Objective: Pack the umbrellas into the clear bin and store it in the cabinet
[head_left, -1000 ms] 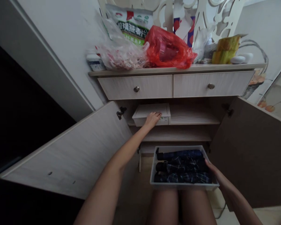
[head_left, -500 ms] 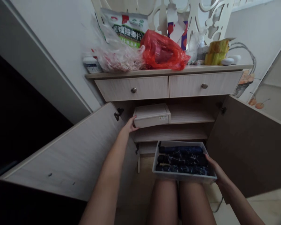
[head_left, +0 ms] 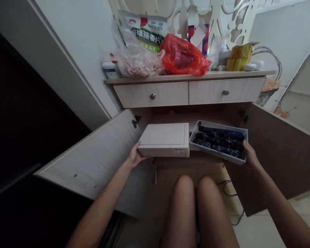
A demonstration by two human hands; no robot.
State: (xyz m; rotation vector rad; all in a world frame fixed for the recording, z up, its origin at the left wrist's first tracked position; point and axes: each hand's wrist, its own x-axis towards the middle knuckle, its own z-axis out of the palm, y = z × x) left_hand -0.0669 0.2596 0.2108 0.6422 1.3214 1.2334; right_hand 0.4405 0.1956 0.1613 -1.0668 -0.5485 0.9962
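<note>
My left hand (head_left: 136, 155) grips the left end of a white storage box (head_left: 165, 137), thumb up on its side and fingers beneath. The box juts out of the open cabinet (head_left: 189, 80), with a small label on its front. At the right, my right hand (head_left: 250, 155) is closed on the right end of a translucent plastic bin (head_left: 217, 151). Several dark folded umbrellas (head_left: 219, 139), some plaid and one navy, lie side by side in it. The bin is tilted, its left end close to the white box.
Both cabinet doors stand open, the left door (head_left: 93, 155) and the right door (head_left: 281, 151). On the cabinet top are a red plastic bag (head_left: 183, 57), a clear bag (head_left: 142, 63), an oatmeal bag (head_left: 147, 31) and yellow tape rolls (head_left: 239, 58). A cable (head_left: 229, 193) lies on the floor.
The white box has come forward out of the shelf in my left hand. My right hand has raised the bin of umbrellas away from my lap, toward the cabinet and slightly right.
</note>
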